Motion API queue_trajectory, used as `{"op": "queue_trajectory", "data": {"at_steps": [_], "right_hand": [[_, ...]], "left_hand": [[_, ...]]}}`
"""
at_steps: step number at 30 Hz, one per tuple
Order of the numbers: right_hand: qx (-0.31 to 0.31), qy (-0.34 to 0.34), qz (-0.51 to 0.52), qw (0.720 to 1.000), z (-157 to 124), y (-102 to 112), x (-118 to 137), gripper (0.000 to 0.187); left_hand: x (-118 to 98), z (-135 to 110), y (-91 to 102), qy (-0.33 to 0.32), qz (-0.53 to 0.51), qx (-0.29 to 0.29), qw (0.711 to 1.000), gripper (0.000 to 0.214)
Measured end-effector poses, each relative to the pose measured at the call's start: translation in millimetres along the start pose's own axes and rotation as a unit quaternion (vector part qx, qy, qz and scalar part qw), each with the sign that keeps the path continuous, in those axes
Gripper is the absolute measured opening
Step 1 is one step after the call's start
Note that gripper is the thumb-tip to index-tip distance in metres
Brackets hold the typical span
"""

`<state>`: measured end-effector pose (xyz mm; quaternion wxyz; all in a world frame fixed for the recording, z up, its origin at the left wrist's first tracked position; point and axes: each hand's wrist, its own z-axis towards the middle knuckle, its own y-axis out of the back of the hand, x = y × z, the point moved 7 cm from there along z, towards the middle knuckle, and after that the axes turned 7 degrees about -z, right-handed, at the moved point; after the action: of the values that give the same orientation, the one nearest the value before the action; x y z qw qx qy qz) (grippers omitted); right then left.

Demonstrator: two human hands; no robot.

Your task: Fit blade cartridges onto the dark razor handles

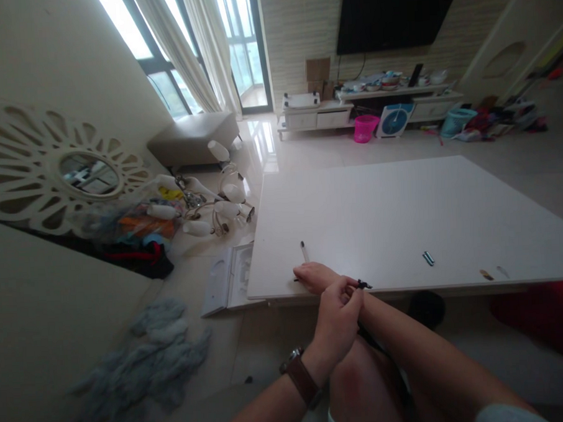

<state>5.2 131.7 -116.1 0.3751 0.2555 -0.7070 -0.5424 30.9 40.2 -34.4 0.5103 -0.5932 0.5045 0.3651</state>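
Note:
My right hand [312, 275] rests on the near edge of the white table [403, 218], back up and fingers curled under. A small dark tip pokes out at its left end. My left hand [338, 314], with a brown watch [300, 377] on its wrist, reaches across my right wrist. Its fingers pinch a small black cord or strap [363, 285] there. A pen [304, 251] lies on the table just beyond my right hand.
A small dark-and-silver cylinder [428, 258] and two tiny bits [486, 275] lie on the table to the right. On the floor at the left are a chandelier [216, 204], a white panel [228, 278], a grey rag [166, 346] and a round mirror [88, 173].

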Motion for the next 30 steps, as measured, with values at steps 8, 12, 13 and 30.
{"op": "queue_trajectory", "data": {"at_steps": [8, 12, 13, 30], "right_hand": [[-0.048, -0.019, 0.007, 0.999, 18.4, -11.8, 2.0, 0.014], [-0.109, -0.007, 0.021, 0.994, 23.7, -8.4, 2.8, 0.015], [-0.14, -0.005, 0.038, 0.989, 22.9, -3.8, 1.0, 0.014], [-0.457, -0.228, 0.274, 0.815, -113.6, 118.5, -80.5, 0.023]], "left_hand": [[3.2, -0.1, -1.4, 0.021, -0.026, 0.006, 0.999, 0.017], [1.7, -0.2, -2.4, 0.021, -0.036, 0.01, 0.999, 0.017], [0.7, -0.2, -2.6, 0.019, -0.035, 0.01, 0.999, 0.017], [-1.4, 11.7, 5.4, 0.015, -0.052, -0.019, 0.998, 0.025]]}}
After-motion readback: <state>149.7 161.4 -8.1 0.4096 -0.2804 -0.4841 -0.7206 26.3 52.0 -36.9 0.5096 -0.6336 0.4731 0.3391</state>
